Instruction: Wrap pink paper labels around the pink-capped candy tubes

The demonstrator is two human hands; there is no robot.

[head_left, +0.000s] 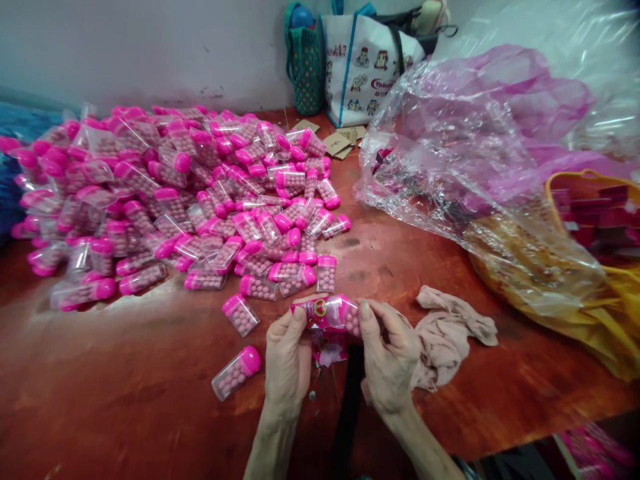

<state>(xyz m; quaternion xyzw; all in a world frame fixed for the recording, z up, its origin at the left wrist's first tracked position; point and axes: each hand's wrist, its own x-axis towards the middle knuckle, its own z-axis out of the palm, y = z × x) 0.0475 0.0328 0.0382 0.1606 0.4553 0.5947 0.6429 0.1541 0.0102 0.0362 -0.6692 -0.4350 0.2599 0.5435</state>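
Between my two hands is a small clear container (351,317) of pink candy balls with a bright pink cap, lying sideways. My right hand (393,353) pinches its clear end between thumb and fingers. On the cap side, a pink printed plastic sleeve (316,311) with a green mark is gripped by my left hand (287,360). How far the sleeve covers the cap I cannot tell. Below, another piece of pink printed film (330,348) lies near the table's edge. Two loose candy containers (241,315) lie left of my left hand.
A large heap of capped candy containers (165,193) covers the back left of the red table (125,400). On the right are a crumpled beige cloth (445,333), clear and pink plastic bags (440,147) and a yellow basket (550,200). A white tote bag (360,73) stands behind.
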